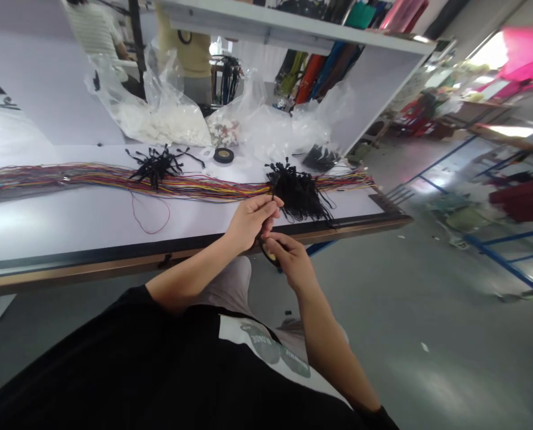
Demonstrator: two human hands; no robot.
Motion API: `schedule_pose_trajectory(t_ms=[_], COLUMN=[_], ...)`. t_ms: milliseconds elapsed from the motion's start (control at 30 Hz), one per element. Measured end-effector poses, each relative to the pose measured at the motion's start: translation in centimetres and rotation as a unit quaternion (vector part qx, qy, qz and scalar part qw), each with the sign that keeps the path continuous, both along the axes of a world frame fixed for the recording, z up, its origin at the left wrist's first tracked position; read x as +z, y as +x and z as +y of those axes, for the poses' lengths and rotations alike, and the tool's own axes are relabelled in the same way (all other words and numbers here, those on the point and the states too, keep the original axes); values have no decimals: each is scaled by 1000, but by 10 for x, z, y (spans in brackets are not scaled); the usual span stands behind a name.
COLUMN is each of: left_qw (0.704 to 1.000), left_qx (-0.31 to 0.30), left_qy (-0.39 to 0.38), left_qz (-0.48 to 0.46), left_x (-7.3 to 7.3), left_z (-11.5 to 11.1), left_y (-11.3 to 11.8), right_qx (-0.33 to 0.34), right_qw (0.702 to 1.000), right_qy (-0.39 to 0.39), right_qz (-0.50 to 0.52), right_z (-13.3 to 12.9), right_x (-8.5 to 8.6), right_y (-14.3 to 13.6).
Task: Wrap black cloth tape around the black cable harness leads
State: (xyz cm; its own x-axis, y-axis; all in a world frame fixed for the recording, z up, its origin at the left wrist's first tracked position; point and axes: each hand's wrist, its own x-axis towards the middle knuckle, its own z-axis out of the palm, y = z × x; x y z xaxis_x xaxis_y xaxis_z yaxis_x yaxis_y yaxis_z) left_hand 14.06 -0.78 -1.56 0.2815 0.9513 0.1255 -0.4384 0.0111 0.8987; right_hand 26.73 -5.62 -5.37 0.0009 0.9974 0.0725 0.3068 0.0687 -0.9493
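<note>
Much floor (382, 310) opens past the bench edge (114, 261); left hand (249, 221) pinches black strand (273, 194), right hand (294, 263) holds tape (270, 256).

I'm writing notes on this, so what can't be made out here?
All in the head view:
- What the left hand pinches: mostly hidden within its grip.
- Part of the held black tape roll: behind the right hand.
- Wire bundle, far left: cut off by the picture edge.
</note>
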Motion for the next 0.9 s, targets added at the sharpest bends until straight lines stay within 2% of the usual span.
schedule_pose_trajectory(t_ms=[67, 133, 300, 367, 467, 633, 800, 900], left_qw=[999, 995, 990, 989, 978, 939, 898, 876], left_qx=[-29, -49, -22, 1, 31, 87, 132, 155], left_qy=[-27, -38, -20, 3, 72, 207, 333, 382], left_qz=[28, 73, 135, 151, 194, 262, 256, 252], left_x=[-1, -3, -1, 0, -1, -7, -17, -22], left_z=[-13, -24, -41, -45, -49, -55, -59, -60], left_y=[-4, -9, -17, -19, -21, -22, -21, -20], right_qx=[-49, -65, 9, 6, -25, -57, -87, -103], right_qw=[999, 997, 998, 996, 993, 989, 989, 987], right_qy=[19, 36, 67, 84, 103, 114, 104, 97], right_qz=[-9, -11, -17, -17, -44, -78, -67, -71], right_z=[-8, -16, -36, -42, -48, -54, -57, -57], right_x=[2, 4, 13, 17, 22, 27, 28, 29], right_y=[13, 21, 18, 11, 3, -4, -7, -8])
